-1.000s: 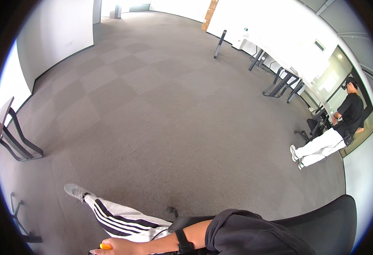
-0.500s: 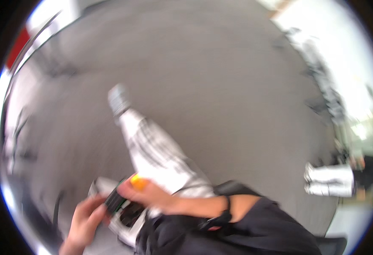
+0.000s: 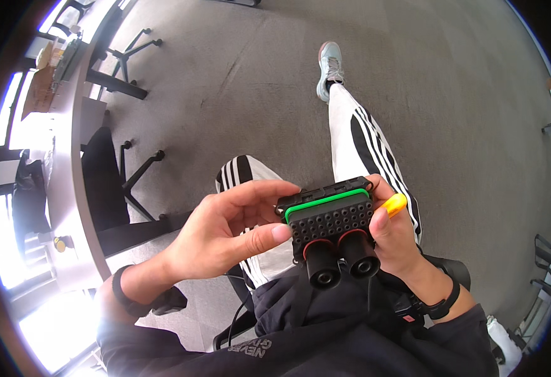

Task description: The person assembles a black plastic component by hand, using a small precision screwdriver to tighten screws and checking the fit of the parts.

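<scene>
Over my lap I hold a black plastic connector block (image 3: 330,220) with a green seal around its rim, a grid of small holes on its face and two round black ports with red rings at its lower end. My left hand (image 3: 228,229) grips its left side, thumb against the face and forefinger along the top edge. My right hand (image 3: 396,242) clasps its right side and also holds a tool with a yellow handle (image 3: 393,204) that sticks out behind the block. Below are my white trousers with black stripes (image 3: 357,141).
Grey carpet (image 3: 225,69) covers the floor. A long grey table (image 3: 68,157) runs along the left with black office chairs (image 3: 109,182) beside it. My foot in a light shoe (image 3: 329,60) stretches ahead. Chair bases stand at the far right edge.
The view has swung down from the open room to my lap. Both hands have come together on the connector block, which now fills the middle of the picture.
</scene>
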`<action>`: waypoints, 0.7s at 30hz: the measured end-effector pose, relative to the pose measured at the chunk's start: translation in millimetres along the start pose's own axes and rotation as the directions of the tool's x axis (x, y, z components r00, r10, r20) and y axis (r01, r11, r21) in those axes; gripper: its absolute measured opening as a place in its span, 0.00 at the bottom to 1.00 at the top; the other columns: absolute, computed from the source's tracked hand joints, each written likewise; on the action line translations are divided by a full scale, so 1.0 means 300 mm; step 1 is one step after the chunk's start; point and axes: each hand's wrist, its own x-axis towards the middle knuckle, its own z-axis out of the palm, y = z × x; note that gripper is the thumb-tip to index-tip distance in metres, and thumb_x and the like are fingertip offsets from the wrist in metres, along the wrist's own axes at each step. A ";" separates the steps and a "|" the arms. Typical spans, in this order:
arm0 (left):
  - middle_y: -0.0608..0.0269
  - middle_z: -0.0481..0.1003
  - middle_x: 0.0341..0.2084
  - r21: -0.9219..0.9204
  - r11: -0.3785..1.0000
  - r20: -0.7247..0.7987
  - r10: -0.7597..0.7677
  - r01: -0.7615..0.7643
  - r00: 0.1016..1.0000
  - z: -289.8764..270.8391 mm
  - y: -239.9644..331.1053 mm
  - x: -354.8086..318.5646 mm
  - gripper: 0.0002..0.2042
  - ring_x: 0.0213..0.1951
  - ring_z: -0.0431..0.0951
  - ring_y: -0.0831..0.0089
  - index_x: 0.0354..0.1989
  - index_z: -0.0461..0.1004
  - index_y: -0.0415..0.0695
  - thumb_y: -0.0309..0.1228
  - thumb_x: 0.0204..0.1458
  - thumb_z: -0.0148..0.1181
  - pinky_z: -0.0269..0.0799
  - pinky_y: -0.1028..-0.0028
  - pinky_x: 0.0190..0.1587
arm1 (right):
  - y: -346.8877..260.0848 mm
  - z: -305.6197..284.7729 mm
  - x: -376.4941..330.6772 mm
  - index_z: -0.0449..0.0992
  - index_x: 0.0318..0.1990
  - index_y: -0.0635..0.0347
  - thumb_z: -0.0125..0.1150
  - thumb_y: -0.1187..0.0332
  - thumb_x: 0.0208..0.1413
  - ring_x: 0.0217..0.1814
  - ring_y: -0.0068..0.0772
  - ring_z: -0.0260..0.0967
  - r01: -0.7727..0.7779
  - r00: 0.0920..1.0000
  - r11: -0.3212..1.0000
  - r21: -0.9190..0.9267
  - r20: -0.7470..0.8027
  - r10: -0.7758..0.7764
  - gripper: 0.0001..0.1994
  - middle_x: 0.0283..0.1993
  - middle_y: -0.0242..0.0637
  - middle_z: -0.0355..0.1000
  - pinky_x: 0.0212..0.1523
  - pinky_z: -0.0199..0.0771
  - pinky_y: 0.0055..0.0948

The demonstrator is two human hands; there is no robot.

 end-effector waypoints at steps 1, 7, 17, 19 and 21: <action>0.55 0.73 0.47 -0.032 0.999 -0.031 -0.028 0.027 0.999 -0.001 -0.021 -0.005 0.27 0.44 0.75 0.75 0.60 0.60 0.33 0.35 0.56 0.59 0.72 0.74 0.49 | 0.006 0.002 0.001 0.60 0.49 0.60 0.57 0.49 0.59 0.33 0.08 0.54 -0.009 1.000 1.000 -0.013 0.001 0.009 0.24 0.32 0.21 0.61 0.35 0.57 0.11; 0.58 0.72 0.46 0.059 0.992 -0.051 -0.107 0.110 0.993 0.026 0.036 -0.017 0.25 0.44 0.73 0.78 0.60 0.59 0.33 0.35 0.59 0.55 0.69 0.76 0.49 | 0.031 -0.026 -0.017 0.60 0.48 0.61 0.58 0.41 0.54 0.38 0.10 0.58 -0.015 0.999 0.999 -0.048 0.035 0.016 0.31 0.38 0.25 0.65 0.40 0.61 0.13; 0.51 0.73 0.47 0.248 0.969 0.058 -0.002 -0.012 0.998 0.009 0.060 0.020 0.27 0.49 0.75 0.71 0.58 0.61 0.30 0.35 0.55 0.61 0.70 0.71 0.54 | -0.004 -0.039 -0.030 0.59 0.48 0.61 0.55 0.39 0.53 0.44 0.15 0.66 -0.012 0.996 0.998 -0.057 0.090 0.017 0.32 0.43 0.31 0.68 0.46 0.68 0.18; 0.50 0.74 0.45 0.224 0.975 0.050 -0.009 -0.002 0.999 0.013 0.071 0.017 0.27 0.46 0.77 0.70 0.57 0.62 0.31 0.33 0.53 0.62 0.74 0.73 0.50 | -0.025 -0.008 -0.041 0.59 0.48 0.61 0.55 0.37 0.51 0.48 0.18 0.68 -0.093 0.994 0.996 0.015 0.066 0.092 0.34 0.46 0.33 0.69 0.49 0.69 0.21; 0.50 0.74 0.45 0.208 0.978 0.045 -0.038 0.028 0.998 0.011 0.069 0.019 0.27 0.46 0.77 0.70 0.57 0.62 0.31 0.32 0.53 0.63 0.74 0.72 0.50 | -0.020 -0.014 -0.038 0.59 0.49 0.60 0.55 0.37 0.50 0.49 0.19 0.68 -0.096 0.993 0.995 0.004 0.076 0.095 0.35 0.46 0.34 0.69 0.50 0.69 0.22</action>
